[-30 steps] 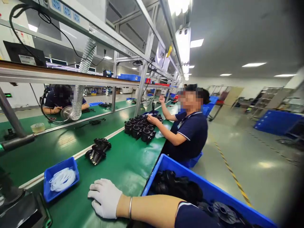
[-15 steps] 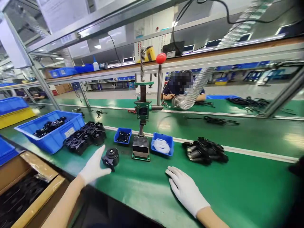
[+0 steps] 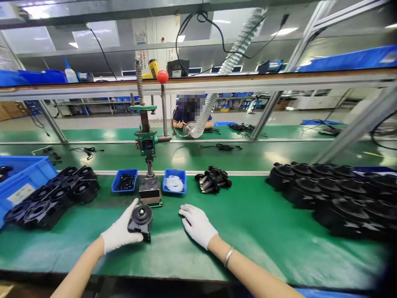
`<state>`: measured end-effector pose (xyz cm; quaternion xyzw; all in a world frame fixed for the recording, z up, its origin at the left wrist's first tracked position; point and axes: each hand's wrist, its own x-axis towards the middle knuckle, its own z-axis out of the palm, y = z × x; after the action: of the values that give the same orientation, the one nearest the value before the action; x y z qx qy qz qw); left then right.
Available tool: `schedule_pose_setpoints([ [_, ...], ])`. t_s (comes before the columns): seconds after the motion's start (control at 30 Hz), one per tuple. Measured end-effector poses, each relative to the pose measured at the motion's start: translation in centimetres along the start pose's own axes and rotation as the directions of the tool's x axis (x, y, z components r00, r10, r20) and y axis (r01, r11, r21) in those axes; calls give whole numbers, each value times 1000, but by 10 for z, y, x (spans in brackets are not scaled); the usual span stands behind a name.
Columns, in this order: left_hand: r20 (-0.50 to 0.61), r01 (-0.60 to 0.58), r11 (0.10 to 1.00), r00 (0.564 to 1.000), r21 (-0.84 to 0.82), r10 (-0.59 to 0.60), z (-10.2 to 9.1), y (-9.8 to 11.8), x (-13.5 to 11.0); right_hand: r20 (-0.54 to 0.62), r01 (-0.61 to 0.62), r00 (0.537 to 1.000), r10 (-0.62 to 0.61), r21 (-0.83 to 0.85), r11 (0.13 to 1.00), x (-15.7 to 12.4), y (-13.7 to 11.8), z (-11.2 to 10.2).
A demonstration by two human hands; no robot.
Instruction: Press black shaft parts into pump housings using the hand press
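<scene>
My gloved left hand (image 3: pixel 122 229) grips a black blower housing (image 3: pixel 141 217) from its left side, fingers behind and thumb along the front. The housing has a round top with a small metallic hub in its centre and a squarer lower edge. It is over the green mat, just in front of a hand press (image 3: pixel 149 145); whether it touches the mat I cannot tell. My gloved right hand (image 3: pixel 197 225) lies palm down on the mat with fingers stretched out, holding nothing. Nearest to it is a small blue bin (image 3: pixel 183 190) with white parts.
Another small blue bin (image 3: pixel 114 188) holds black bits. Black housings (image 3: pixel 46 213) stand in rows at left beside a blue crate (image 3: pixel 46 174). Bundled black cables (image 3: pixel 214 180) lie behind my right hand; black round housings (image 3: pixel 325 194) fill the right. A co-worker (image 3: pixel 189 111) sits across the bench.
The view has swung to the right, bringing the right-hand housings into sight. My left hand, with fingers apart around the blower housing before, has closed on it. My right hand stays flat.
</scene>
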<state>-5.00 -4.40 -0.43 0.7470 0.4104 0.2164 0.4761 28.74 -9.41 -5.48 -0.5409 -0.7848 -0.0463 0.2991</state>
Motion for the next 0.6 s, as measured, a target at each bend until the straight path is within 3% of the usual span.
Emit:
schedule_pose_setpoints([
  [0.1, 112, -68, 986, 990, -155, 86, 31, 0, 20, -88, -77, 993, 76, -10, 997, 20, 9, -6],
  [0.23, 172, -131, 909, 962, -395, 214, 61, -14, 46, -148, -173, 975, 163, -59, 983, 82, 29, -19],
  [0.4, 237, -149, 856, 924, -496, 299, 75, -16, 67, -4, -238, 971, 240, -140, 961, 158, 51, -4],
  [0.5, 236, -157, 860, 924, -486, 302, 81, -11, 72, 81, -257, 958, 275, -183, 949, 175, 54, 6],
  [0.6, 157, -193, 892, 948, -409, 277, 83, -8, 69, 95, -268, 952, 291, -197, 943, 176, 53, 3],
])
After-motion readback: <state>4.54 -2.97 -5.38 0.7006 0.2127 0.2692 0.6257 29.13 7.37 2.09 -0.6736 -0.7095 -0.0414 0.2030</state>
